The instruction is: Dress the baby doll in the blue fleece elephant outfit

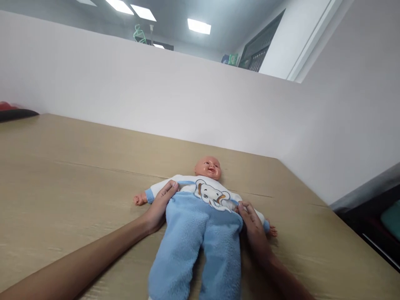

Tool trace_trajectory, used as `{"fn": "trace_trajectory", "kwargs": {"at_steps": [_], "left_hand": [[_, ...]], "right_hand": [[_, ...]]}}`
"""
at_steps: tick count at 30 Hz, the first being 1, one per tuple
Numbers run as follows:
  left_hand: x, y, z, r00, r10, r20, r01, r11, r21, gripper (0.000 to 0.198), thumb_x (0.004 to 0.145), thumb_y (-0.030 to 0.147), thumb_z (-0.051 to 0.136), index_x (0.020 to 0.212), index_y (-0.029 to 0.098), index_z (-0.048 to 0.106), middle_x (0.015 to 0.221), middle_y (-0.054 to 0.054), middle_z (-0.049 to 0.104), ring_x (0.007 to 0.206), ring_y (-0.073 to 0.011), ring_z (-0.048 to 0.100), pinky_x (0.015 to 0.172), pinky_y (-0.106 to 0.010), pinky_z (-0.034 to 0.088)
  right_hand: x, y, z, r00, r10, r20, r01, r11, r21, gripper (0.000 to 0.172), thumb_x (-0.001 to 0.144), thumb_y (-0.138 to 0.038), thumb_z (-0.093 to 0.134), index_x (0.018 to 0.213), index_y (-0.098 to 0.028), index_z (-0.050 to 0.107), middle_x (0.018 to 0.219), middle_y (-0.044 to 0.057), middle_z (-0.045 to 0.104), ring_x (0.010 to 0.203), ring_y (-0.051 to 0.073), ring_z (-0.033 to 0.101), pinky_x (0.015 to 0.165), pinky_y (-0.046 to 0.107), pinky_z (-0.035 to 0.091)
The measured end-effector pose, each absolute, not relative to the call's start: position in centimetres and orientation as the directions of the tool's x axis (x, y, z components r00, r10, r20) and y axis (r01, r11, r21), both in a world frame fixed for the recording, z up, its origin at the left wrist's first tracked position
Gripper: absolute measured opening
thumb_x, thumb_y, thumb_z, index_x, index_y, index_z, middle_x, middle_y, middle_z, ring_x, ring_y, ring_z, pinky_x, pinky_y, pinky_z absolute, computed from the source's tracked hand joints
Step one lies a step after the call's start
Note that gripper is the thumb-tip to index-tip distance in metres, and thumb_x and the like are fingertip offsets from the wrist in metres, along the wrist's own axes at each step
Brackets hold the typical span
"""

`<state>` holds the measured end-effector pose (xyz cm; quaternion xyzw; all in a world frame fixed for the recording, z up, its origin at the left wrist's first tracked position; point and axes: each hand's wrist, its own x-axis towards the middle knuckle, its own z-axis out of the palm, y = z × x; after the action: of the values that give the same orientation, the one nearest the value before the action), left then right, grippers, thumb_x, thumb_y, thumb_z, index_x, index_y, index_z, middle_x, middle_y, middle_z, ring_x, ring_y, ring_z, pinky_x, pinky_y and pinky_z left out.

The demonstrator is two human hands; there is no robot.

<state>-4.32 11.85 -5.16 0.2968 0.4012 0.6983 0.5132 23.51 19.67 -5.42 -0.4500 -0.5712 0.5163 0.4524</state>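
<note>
A baby doll (207, 167) lies face up on the wooden table, its head toward the far wall and its arms spread out. It wears a fluffy romper (190, 223) with blue legs, a white top and an animal face on the chest. My left hand (161, 205) pinches the romper's cloth at the side of the chest, near one doll arm. On the other side, my right hand (251, 221) has its fingers closed on the romper's edge beside the animal face. The doll's feet are outside the picture or covered by the blue legs.
The table (78, 183) reaches back to a low white partition (140, 91). A red and black item (14, 111) sits at the far left edge. Beyond the table's right edge are dark things with a teal patch (392, 218).
</note>
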Motion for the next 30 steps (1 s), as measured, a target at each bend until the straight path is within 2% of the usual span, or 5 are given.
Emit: {"fn": "trace_trajectory", "kwargs": {"at_steps": [12, 18, 23, 27, 30], "left_hand": [[-4.7, 10.7, -5.3, -0.461, 0.796, 0.393, 0.1, -0.393, 0.914, 0.027, 0.098, 0.05, 0.071, 0.092, 0.023, 0.065, 0.083, 0.002, 0.057, 0.08, -0.0183, 0.05, 0.076, -0.029, 0.039], [-5.1, 10.1, -6.6, -0.338, 0.677, 0.654, 0.282, -0.59, 0.757, 0.01, 0.107, 0.037, 0.062, 0.105, 0.028, 0.061, 0.09, 0.001, 0.058, 0.083, -0.0176, 0.053, 0.078, -0.03, 0.044], [-5.2, 9.9, -6.5, -0.23, 0.624, 0.747, 0.342, -0.667, 0.662, 0.004, 0.109, 0.03, 0.059, 0.107, 0.027, 0.06, 0.092, -0.001, 0.058, 0.087, -0.0184, 0.054, 0.08, -0.03, 0.045], [-5.2, 10.1, -6.6, -0.255, 0.617, 0.744, 0.353, -0.657, 0.666, 0.005, 0.109, 0.029, 0.057, 0.108, 0.026, 0.061, 0.093, -0.002, 0.06, 0.088, -0.0194, 0.056, 0.079, -0.031, 0.047], [-5.0, 10.2, -6.5, -0.29, 0.597, 0.748, 0.366, -0.653, 0.663, 0.005, 0.108, 0.03, 0.059, 0.109, 0.027, 0.061, 0.092, -0.002, 0.061, 0.087, -0.0207, 0.058, 0.078, -0.033, 0.048]], "right_hand": [[20.7, 20.6, 1.3, -0.354, 0.771, 0.529, 0.319, 0.631, -0.707, 0.024, 0.103, -0.046, 0.058, 0.108, -0.024, 0.065, 0.109, 0.008, 0.075, 0.103, 0.025, 0.072, 0.094, 0.038, 0.056], [7.3, 25.2, 8.2, -0.947, 0.276, 0.163, 0.206, 0.913, -0.351, 0.019, 0.103, -0.027, 0.061, 0.118, -0.02, 0.07, 0.121, 0.009, 0.079, 0.111, 0.024, 0.072, 0.096, 0.038, 0.054], [-0.5, 25.7, 5.4, -0.96, -0.069, -0.271, -0.059, 0.997, -0.048, 0.042, 0.092, -0.026, 0.074, 0.133, -0.018, 0.066, 0.133, 0.014, 0.074, 0.118, 0.031, 0.071, 0.093, 0.04, 0.053], [0.0, 25.4, 4.6, -0.994, -0.104, -0.032, -0.107, 0.984, 0.144, 0.02, 0.097, -0.028, 0.066, 0.111, -0.013, 0.07, 0.113, 0.015, 0.077, 0.107, 0.031, 0.071, 0.104, 0.046, 0.045], [2.7, 26.5, 5.6, -0.97, 0.029, 0.239, 0.032, 0.999, 0.01, 0.025, 0.096, -0.028, 0.063, 0.118, -0.015, 0.065, 0.114, 0.014, 0.074, 0.104, 0.029, 0.067, 0.099, 0.043, 0.046]]}}
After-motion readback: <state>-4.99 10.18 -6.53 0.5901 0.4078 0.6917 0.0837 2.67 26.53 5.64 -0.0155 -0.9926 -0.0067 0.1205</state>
